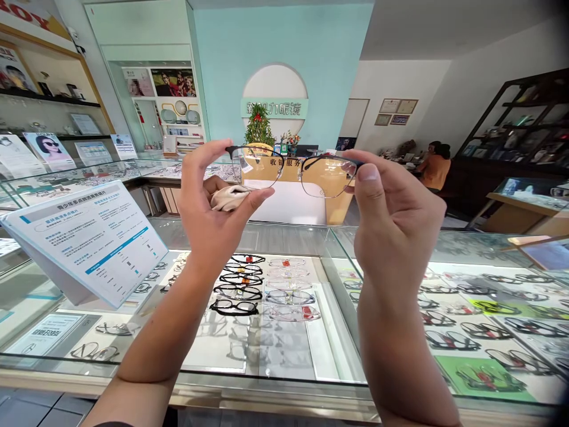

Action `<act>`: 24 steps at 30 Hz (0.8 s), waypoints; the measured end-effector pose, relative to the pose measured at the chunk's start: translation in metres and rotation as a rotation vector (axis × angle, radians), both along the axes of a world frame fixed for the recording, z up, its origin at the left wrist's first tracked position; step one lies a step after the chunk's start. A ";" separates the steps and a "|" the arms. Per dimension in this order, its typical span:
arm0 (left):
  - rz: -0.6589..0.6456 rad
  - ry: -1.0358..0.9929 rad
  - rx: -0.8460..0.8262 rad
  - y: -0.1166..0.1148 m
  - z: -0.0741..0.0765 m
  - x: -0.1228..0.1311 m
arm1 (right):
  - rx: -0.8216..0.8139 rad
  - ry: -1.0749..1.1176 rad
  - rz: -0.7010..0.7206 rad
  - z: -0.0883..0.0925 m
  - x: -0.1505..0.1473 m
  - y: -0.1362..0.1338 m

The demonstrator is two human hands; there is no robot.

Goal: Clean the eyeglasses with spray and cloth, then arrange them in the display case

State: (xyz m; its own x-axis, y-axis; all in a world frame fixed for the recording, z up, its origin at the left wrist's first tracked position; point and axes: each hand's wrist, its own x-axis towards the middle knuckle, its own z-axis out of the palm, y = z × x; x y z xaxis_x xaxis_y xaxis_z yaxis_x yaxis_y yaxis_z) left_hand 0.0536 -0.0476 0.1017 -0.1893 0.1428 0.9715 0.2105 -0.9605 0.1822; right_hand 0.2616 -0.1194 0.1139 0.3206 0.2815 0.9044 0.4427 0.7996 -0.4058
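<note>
A pair of eyeglasses (pixel 291 168) with a dark upper rim and clear lenses is held up level above the glass counter. My left hand (pixel 208 201) grips the frame's left corner at the fingertips. Bunched in that same palm is a pale beige cloth (pixel 230 197). At the opposite end, my right hand (pixel 393 207) pinches the right corner of the frame between thumb and forefinger. The far wall and the reception desk show through the lenses.
Below my hands is a glass display case (pixel 288 350) with rows of eyeglasses (pixel 237 290) inside. On its left stands a printed tent sign (pixel 98 237). A wooden-front desk (pixel 306 190) lies beyond, and a person in orange (pixel 434 166) sits at back right.
</note>
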 end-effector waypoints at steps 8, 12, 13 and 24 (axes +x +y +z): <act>0.034 -0.035 -0.002 0.005 -0.006 0.003 | -0.007 0.057 0.081 0.000 0.000 0.003; 0.019 -0.003 -0.012 0.009 -0.007 0.003 | -0.045 0.082 0.122 0.003 0.001 0.003; 0.011 0.007 -0.021 0.010 -0.008 0.003 | -0.055 0.087 0.126 0.004 0.001 0.003; 0.059 0.070 0.010 0.016 -0.008 0.002 | -0.155 0.048 0.315 0.002 0.008 0.004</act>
